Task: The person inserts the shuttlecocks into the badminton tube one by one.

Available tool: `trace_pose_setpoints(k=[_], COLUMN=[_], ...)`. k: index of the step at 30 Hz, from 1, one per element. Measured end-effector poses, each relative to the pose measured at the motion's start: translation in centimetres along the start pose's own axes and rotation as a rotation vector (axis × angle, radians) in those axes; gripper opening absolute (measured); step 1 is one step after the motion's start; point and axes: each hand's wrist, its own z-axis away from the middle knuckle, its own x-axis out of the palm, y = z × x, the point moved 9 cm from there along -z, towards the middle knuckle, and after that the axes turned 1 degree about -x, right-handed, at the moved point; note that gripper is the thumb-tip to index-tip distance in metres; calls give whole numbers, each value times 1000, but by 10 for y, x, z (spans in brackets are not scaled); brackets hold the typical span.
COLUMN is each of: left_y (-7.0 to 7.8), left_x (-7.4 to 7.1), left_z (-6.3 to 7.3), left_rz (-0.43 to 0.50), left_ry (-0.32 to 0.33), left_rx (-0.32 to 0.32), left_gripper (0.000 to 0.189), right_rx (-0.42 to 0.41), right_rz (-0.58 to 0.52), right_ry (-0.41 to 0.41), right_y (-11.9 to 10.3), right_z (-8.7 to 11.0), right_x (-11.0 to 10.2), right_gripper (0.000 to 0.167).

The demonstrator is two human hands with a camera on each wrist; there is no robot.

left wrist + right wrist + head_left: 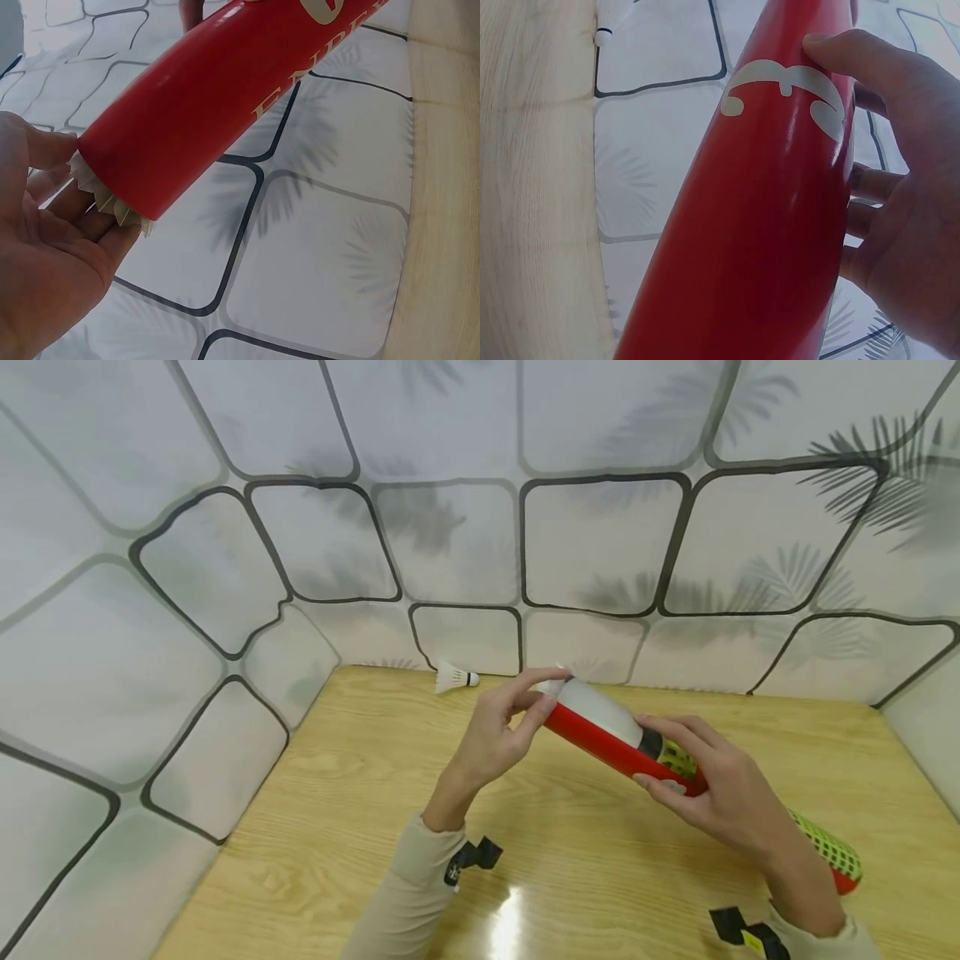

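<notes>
A red, white and yellow-green shuttlecock tube (600,731) is held aslant above the wooden table. My right hand (738,789) grips its lower right end, the thumb on the red side (780,195) in the right wrist view. At the raised left end is my left hand (495,735). In the left wrist view, a white feathered shuttlecock skirt (105,199) sticks out of the tube's mouth. The fingers of the left hand (52,255) curl about these feathers, one fingertip right at the red rim. The rest of that shuttlecock is hidden inside the tube.
A white shuttlecock (452,678) lies on its side at the table's back edge. Partly behind my right wrist, another yellow-green and red tube (832,852) lies on the wooden table (360,777). Patterned fabric walls (465,543) rise at the back and sides.
</notes>
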Motion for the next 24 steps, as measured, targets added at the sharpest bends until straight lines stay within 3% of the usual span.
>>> trace_pose_setpoints(k=[14, 24], left_y=[-7, -15], left_x=[12, 12], left_z=[5, 6], left_rz=[33, 51], left_ry=[-99, -106], left_rx=[-47, -86], left_gripper=[39, 39], right_rx=[-23, -14], right_rz=[34, 48], right_ry=[17, 16], right_y=[0, 1], right_z=[2, 1], right_x=[0, 1], right_gripper=[81, 80])
